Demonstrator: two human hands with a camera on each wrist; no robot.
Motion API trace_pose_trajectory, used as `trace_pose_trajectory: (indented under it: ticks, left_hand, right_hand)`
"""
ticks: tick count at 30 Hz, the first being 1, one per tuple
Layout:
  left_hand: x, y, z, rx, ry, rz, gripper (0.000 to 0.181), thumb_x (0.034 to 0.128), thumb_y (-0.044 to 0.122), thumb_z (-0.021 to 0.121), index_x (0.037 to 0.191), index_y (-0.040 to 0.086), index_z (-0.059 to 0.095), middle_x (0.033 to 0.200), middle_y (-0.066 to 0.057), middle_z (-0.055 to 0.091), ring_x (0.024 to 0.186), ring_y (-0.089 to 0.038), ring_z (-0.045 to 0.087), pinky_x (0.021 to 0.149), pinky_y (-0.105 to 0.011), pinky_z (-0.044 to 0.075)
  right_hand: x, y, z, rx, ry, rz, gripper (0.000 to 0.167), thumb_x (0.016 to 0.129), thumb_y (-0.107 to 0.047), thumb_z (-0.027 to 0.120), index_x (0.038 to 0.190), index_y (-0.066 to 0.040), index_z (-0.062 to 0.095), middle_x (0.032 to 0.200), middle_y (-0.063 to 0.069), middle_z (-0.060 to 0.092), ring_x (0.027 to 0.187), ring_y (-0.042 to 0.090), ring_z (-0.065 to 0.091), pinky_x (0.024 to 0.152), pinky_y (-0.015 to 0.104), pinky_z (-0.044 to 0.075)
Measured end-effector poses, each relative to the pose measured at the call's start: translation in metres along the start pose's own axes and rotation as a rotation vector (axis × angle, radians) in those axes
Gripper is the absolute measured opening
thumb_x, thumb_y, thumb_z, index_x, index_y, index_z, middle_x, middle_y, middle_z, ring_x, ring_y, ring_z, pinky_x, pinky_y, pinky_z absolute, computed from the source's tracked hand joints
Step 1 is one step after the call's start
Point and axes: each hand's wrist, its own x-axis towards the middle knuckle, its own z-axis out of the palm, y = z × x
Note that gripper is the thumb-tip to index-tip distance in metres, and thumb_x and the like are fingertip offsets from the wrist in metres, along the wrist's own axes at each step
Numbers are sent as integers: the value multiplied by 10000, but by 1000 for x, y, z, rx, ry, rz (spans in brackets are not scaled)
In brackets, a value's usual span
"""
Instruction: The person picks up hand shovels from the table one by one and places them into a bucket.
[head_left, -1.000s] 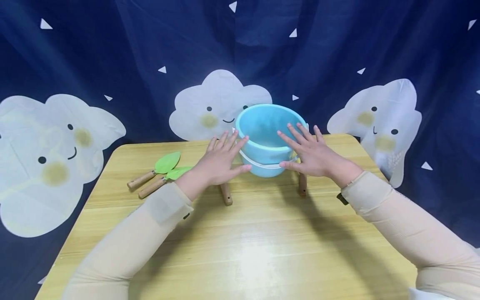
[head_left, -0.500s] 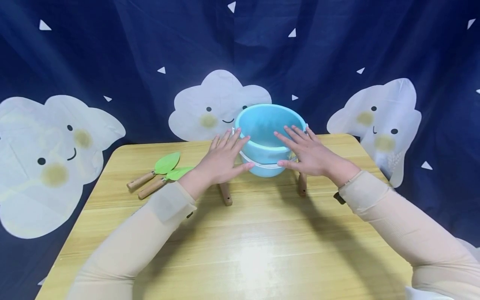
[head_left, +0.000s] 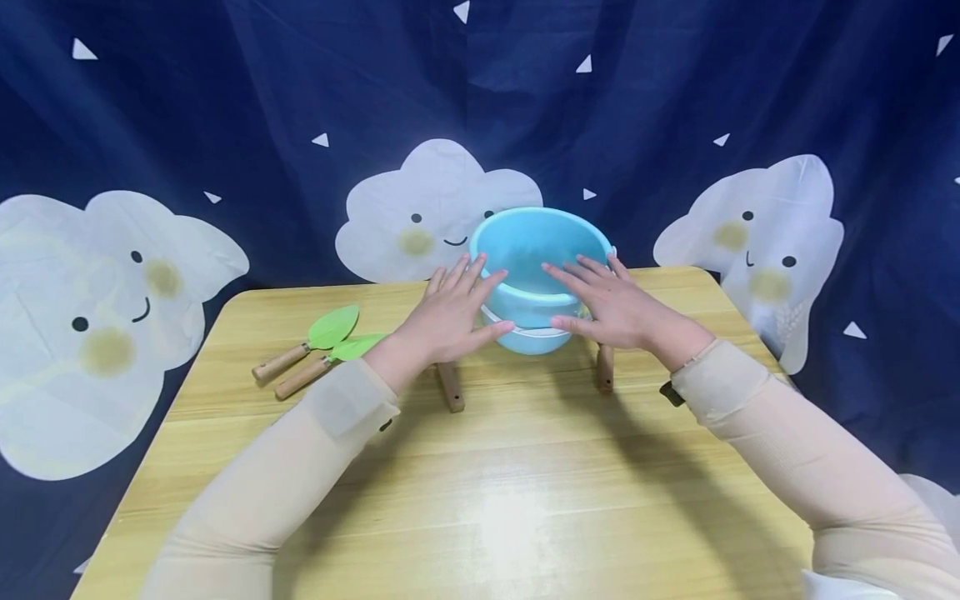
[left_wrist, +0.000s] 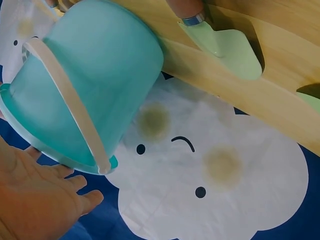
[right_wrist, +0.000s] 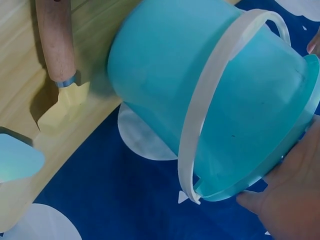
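1. The bucket (head_left: 532,313) stands upright near the far edge of the table (head_left: 510,467), in front of the curtain (head_left: 300,67).
2. The left hand (head_left: 447,315) and right hand (head_left: 615,308) are at either side of the front rim (head_left: 525,296), fingers spread; each grip is wide and holds nothing. Whether fingertips touch the rim, I cannot tell.
3. The main risk looks like a fall over the far edge — caused by flat fingers pushing forward with nothing behind to check the bucket.
4. Uneven pressure could tip or twist it, since both hands are so high.
5. The white bail (right_wrist: 200,100) hangs down the front, near the thumbs; one might snag it and jerk the bucket.
6. The yellow trowel (right_wrist: 66,107) lies beside the bucket, a blue blade (right_wrist: 20,157) farther out; a sideways slip could knock them. The green trowels (head_left: 333,327), at left, seem safer.
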Motion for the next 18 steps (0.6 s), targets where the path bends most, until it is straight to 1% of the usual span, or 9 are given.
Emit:
trace_pose_trajectory:
  ticks: [7, 11, 18]
  left_hand:
    - [3, 2, 0, 3, 4, 0, 802, 974, 710, 322, 1610, 240, 184, 1673, -122, 6, 1531, -335, -22, 1191, -588, 38]
    - [4, 4, 0, -10, 10, 4, 792, 978, 698, 339, 1604, 228, 212, 1673, -121, 16, 1532, -330, -26, 1191, -585, 23]
    - [10, 5, 1, 18, 14, 11, 778, 975, 715, 300, 1587, 237, 264, 1672, -100, 86, 1533, -327, -14, 1193, -577, 9]
  right_hand:
    - [3, -1, -1, 4, -6, -10, 750, 976, -646, 454, 1594, -268, 262, 1581, 113, 366, 1502, 369, 187, 1161, 651, 17]
    - [5, -2, -2, -1, -7, -17, 732, 977, -649, 448, 1581, -260, 306, 1573, 104, 385, 1494, 351, 221, 1158, 656, 25]
    - [7, -2, 0, 15, 7, -36, 692, 997, -613, 443, 1558, -215, 364, 1549, 103, 424, 1474, 326, 285, 1183, 606, 34]
